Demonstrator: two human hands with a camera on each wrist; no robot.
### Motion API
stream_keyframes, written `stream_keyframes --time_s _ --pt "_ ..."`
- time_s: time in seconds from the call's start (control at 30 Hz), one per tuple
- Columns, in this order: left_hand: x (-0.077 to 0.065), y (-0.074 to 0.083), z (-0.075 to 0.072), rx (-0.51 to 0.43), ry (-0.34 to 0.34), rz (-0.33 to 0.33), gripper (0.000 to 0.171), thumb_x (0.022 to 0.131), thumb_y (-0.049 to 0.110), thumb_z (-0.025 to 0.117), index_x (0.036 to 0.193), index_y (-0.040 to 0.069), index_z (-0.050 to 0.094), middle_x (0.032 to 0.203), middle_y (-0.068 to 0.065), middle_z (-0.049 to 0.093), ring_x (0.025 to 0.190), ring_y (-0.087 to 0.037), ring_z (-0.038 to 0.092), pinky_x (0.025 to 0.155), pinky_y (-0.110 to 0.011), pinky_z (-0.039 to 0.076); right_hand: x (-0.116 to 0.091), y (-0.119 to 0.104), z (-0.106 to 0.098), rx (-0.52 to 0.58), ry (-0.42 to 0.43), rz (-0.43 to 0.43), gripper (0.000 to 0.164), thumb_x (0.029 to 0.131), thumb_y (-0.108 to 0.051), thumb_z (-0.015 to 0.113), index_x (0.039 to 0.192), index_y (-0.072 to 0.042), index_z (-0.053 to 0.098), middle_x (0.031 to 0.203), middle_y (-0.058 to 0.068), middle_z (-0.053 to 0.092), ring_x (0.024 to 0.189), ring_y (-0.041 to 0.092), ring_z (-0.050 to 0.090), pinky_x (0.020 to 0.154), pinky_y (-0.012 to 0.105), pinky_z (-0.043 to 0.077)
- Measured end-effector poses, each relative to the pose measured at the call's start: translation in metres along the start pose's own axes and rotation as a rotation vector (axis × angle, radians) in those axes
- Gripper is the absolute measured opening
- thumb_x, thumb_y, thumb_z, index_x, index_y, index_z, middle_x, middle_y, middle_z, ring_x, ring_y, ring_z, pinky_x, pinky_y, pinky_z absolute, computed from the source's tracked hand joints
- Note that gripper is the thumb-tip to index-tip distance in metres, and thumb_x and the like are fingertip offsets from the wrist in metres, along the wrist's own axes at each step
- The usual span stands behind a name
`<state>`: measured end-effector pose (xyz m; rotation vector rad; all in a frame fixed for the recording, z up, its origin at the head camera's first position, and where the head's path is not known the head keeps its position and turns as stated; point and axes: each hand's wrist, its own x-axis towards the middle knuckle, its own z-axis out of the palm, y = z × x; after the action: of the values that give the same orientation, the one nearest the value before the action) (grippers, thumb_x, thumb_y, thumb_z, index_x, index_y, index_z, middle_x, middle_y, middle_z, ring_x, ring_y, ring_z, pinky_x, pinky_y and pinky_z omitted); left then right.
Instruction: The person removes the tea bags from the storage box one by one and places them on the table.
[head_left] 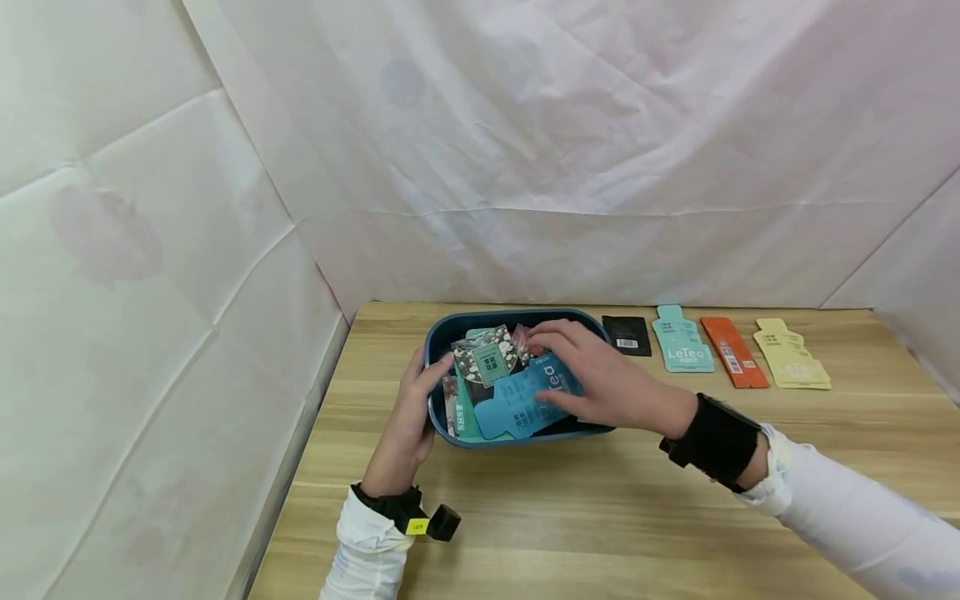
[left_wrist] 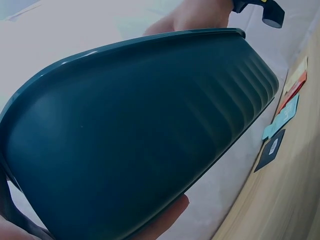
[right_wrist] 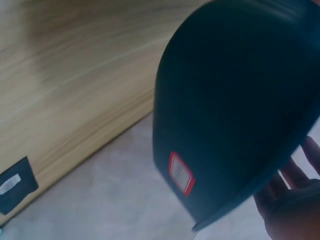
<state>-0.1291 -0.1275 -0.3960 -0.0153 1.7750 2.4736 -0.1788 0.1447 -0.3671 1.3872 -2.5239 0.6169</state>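
My left hand [head_left: 408, 417] grips a dark blue plastic bin [head_left: 517, 442] at its left end, thumb over the rim. In the left wrist view its fingers [left_wrist: 167, 217] come round under the bin's [left_wrist: 130, 125] base, which is raised off the table. From the right, my right hand [head_left: 600, 379] reaches over the rim with fingers spread above the contents, its thumb lying over a blue bottle-shaped sachet [head_left: 502, 408]. Beside that lies a black-and-white patterned sachet [head_left: 480, 358] with a green label. Green and pinkish sachets are partly hidden beneath.
Along the table's back edge lie a black sachet [head_left: 627, 335], a turquoise bottle-shaped sachet [head_left: 682, 342], an orange sachet [head_left: 733, 352] and a yellow one [head_left: 791, 354]. White cloth [head_left: 525, 167] hangs behind the wooden table [head_left: 562, 525] and along its left side.
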Motion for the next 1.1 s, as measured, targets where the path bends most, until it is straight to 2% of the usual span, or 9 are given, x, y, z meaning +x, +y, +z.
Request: stream_keyframes --time_s 0.2,0.3,0.43,0.57,0.73,0.83,1.0,1.1 --pt "0.0 -0.001 -0.001 0.0 -0.011 -0.002 0.054 0.1 0.031 0.05 0.147 0.017 0.029 0.14 -0.014 0.042 0.119 -0.024 0.049 0.088 -0.031 0.052 0.004 -0.005 0.011 -0.06 -0.044 -0.076 0.069 0.085 -0.037 0.076 0.14 -0.01 0.045 0.143 0.009 0.044 0.128 0.021 0.044 0.099 0.043 0.043" --pt "0.0 -0.002 -0.001 0.005 -0.005 -0.011 0.052 0.099 0.031 0.052 0.145 0.017 0.032 0.139 -0.013 0.043 0.12 -0.024 0.048 0.089 -0.031 0.052 0.003 -0.008 0.012 -0.096 -0.039 -0.082 0.072 0.082 -0.039 0.078 0.141 -0.012 0.044 0.144 0.009 0.044 0.125 0.021 0.046 0.09 0.039 0.042" --pt "0.0 -0.002 -0.002 0.03 0.009 -0.024 0.054 0.099 0.034 0.052 0.146 0.017 0.032 0.139 -0.013 0.043 0.119 -0.024 0.048 0.088 -0.031 0.051 0.001 -0.015 0.009 -0.108 -0.039 -0.074 0.074 0.081 -0.039 0.079 0.141 -0.017 0.043 0.136 0.004 0.052 0.109 0.015 0.054 0.077 0.033 0.034" --pt "0.001 -0.001 -0.005 0.034 0.009 -0.025 0.056 0.099 0.034 0.051 0.148 0.017 0.029 0.139 -0.014 0.042 0.118 -0.025 0.047 0.086 -0.03 0.051 -0.002 -0.023 0.005 -0.107 -0.052 -0.073 0.064 0.082 -0.036 0.079 0.136 -0.02 0.047 0.113 -0.006 0.064 0.087 0.008 0.056 0.074 0.031 0.032" --pt "0.002 0.0 -0.008 0.022 0.0 -0.015 0.055 0.1 0.032 0.049 0.148 0.017 0.026 0.138 -0.015 0.042 0.119 -0.024 0.047 0.087 -0.031 0.051 -0.007 -0.03 0.002 -0.066 -0.052 -0.055 0.045 0.086 -0.026 0.075 0.126 -0.022 0.055 0.1 -0.011 0.062 0.081 0.007 0.05 0.076 0.03 0.036" --pt "0.001 0.0 -0.009 0.023 0.002 -0.008 0.055 0.1 0.033 0.049 0.148 0.016 0.026 0.138 -0.016 0.041 0.119 -0.024 0.047 0.088 -0.03 0.051 -0.011 -0.033 0.0 -0.017 -0.01 -0.022 0.042 0.089 -0.019 0.072 0.128 -0.019 0.056 0.105 -0.008 0.062 0.086 0.008 0.05 0.079 0.031 0.042" --pt "0.0 0.001 -0.009 0.015 -0.004 0.003 0.055 0.1 0.033 0.049 0.148 0.016 0.026 0.142 -0.015 0.037 0.122 -0.026 0.044 0.09 -0.029 0.05 -0.017 -0.038 -0.01 0.092 0.131 0.043 0.047 0.089 -0.011 0.072 0.132 -0.013 0.053 0.124 -0.003 0.061 0.103 0.011 0.056 0.087 0.035 0.05" --pt "0.001 0.004 -0.007 0.013 -0.01 0.007 0.055 0.1 0.033 0.05 0.147 0.017 0.027 0.142 -0.014 0.037 0.123 -0.026 0.043 0.091 -0.03 0.05 -0.021 -0.04 -0.017 0.136 0.223 0.071 0.054 0.087 -0.007 0.072 0.135 -0.013 0.049 0.12 -0.001 0.063 0.104 0.012 0.059 0.086 0.031 0.05"
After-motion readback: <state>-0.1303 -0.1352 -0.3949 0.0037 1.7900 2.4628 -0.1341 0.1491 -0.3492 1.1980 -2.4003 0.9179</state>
